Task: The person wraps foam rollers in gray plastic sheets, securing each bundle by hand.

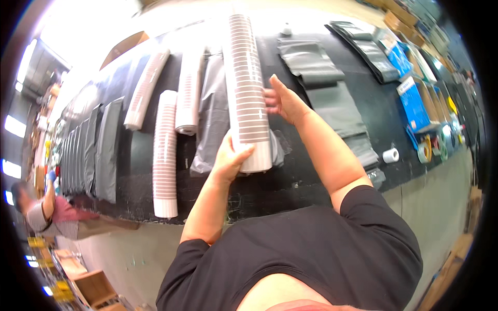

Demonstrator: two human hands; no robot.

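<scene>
A long roll [246, 88] with brown and white stripes, in shiny see-through wrap, stands lengthwise before me over the black table. My left hand [232, 158] is closed round its near end, thumb on top. My right hand [284, 101] is beside the roll's right side with fingers apart; its fingertips reach the roll's edge, and I cannot tell whether they touch it. Under and to the left of the roll lies a grey plastic bag [211, 111], partly hidden by it. Three similar striped rolls lie further left, the nearest a striped roll [166, 155].
A row of dark grey bags [108, 150] lines the table's left end, with another person [57, 210] beyond. Grey bag stacks [337, 106] lie at right, near a small white roll [390, 155], a blue box [417, 106] and tape rolls [425, 149].
</scene>
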